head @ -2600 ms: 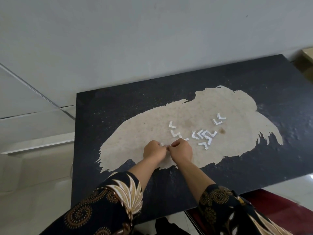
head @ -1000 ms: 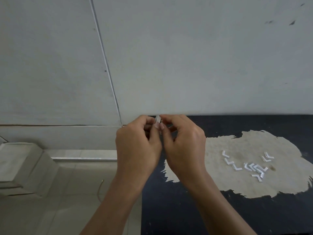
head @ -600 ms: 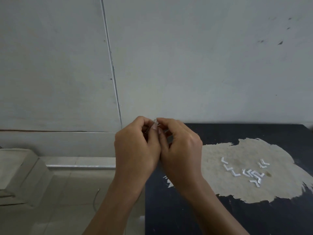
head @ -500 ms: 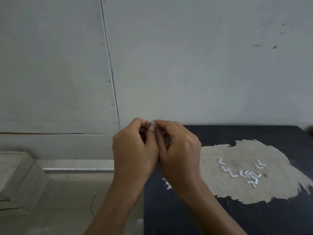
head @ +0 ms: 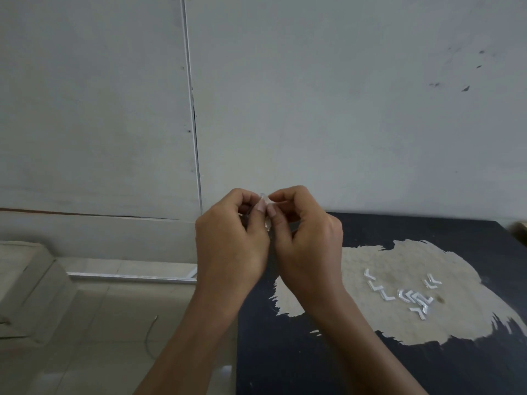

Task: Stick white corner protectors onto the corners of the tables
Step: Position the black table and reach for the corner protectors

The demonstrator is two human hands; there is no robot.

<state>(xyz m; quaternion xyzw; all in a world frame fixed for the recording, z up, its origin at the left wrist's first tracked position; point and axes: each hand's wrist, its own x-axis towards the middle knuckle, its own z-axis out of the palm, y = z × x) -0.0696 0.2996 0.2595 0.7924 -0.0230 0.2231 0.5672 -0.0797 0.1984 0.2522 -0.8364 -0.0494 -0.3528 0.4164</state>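
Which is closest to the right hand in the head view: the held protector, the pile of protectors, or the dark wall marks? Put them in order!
1. held protector: pinched in the right hand.
2. pile of protectors: on the table, to its right.
3. dark marks: high on the wall, upper right.

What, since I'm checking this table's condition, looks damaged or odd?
The table has its black top worn away in a big ragged tan patch, where loose corner protectors lie scattered. Dark scuffs mark the wall at upper right.
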